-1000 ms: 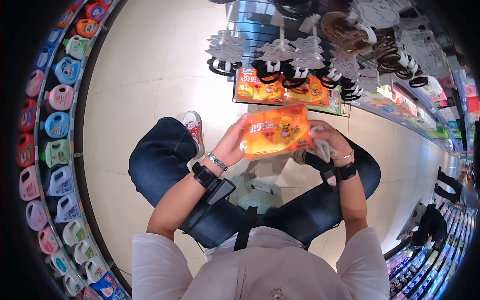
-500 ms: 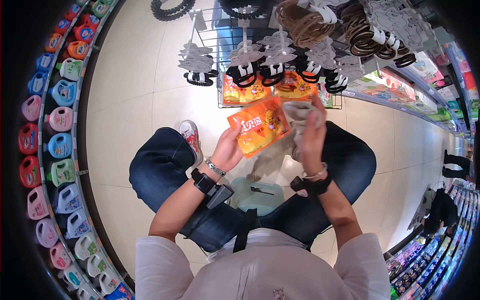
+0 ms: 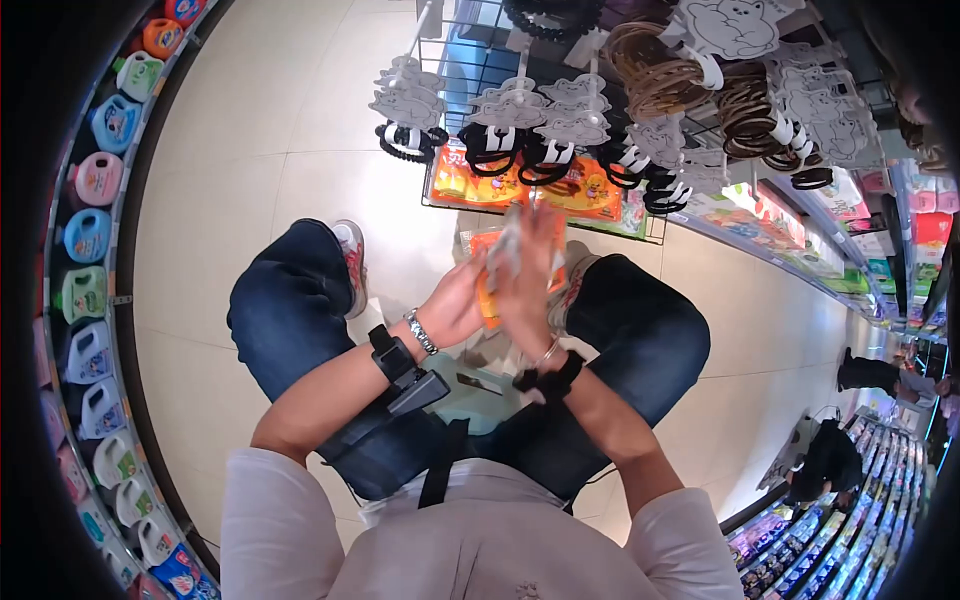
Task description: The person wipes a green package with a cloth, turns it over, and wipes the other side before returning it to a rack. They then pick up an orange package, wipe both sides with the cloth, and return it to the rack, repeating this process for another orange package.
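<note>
Gripping a flat, glossy orange packet [image 3: 490,307] edgewise, the left hand [image 3: 455,303] is apparently steadying it; the right hand [image 3: 526,285], blurred, grip unclear, is overlapping crumpled grey cloth [image 3: 507,246].

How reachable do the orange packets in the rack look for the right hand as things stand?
Probably yes: the right hand is near the racked packets, with nothing solid visible between. Hair ties hang over them, though, and the hand seems busy with a cloth at the held packet.
</note>
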Demonstrator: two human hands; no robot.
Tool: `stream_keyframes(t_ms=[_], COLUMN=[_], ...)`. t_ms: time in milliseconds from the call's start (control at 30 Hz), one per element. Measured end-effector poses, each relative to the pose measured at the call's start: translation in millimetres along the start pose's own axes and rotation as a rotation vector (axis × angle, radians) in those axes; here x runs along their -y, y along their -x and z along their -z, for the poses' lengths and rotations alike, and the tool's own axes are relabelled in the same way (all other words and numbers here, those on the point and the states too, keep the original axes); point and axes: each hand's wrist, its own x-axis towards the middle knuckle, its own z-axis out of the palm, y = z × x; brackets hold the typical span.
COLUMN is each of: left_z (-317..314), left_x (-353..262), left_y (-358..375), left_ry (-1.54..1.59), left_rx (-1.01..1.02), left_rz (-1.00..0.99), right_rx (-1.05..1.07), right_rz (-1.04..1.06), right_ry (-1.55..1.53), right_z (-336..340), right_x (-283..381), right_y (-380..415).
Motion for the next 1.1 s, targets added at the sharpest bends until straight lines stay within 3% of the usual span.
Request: stream_keyframes(t_ms=[33,167,267,333,367,433,467,500,533,600,733,800,833,933,1000,1067,1100], left_z=[4,-6,6,51,71,69,65,33,18,2,-3,-8,-7,15,39,38,16], left_x=[-1,-2,-1,-4,-11,-10,-7,-11,-15,-20,-17,-13,-15,-22,-27,-22,-27], left_y=[0,9,4,-9,-13,-11,-13,-5,-1,1,1,3,2,-4,-10,-6,-1], left_ry=[-0.016,-0.088,-0.055,0.088,0.202,0.246,0.291,0.056,0.055,0.063,0.031,-0.081,-0.079,-0.049,0.31,0.323,0.251], left_rx=[0.129,0.139,0.07,0.045,0.379,0.365,0.361,0.099,0.097,0.13,0.138,0.154,0.153,0.122,0.587,0.474,0.342], left_rz=[0.002,-0.006,-0.053,0.051,0.169,0.172,0.176,0.009,0.012,0.015,0.012,-0.04,-0.041,-0.038,0.134,0.114,0.045], right_rx=[-0.117,-0.321,-0.169,0.061,0.065,0.057,0.051,-0.005,-0.057,-0.21,-0.302,-0.378,-0.362,-0.056,0.026,0.099,-0.045], right_rz=[-0.142,-0.363,-0.18,-0.019,-0.019,0.104,0.1,0.062,0.025,-0.036,-0.051,-0.282,-0.141,0.038,0.097,0.148,0.1], right_ry=[-0.244,-0.686,-0.429,-0.08,-0.086,-0.133,-0.138,-0.06,0.02,-0.234,-0.171,-0.606,-0.574,0.089,0.091,0.091,-0.002], right_z=[3,-12,-13,-27,-23,-11,-10,-9,-6,2,-1,-4,-2,-17,-7,-1,1], right_x=[-12,-41,11,38,47,60,56,47,36,10,-24,-21,-2,40,52,48,31], right_y=[-12,-16,11,30,35,37,31,17,4,-18,-32,-28,-23,11,19,13,-1])
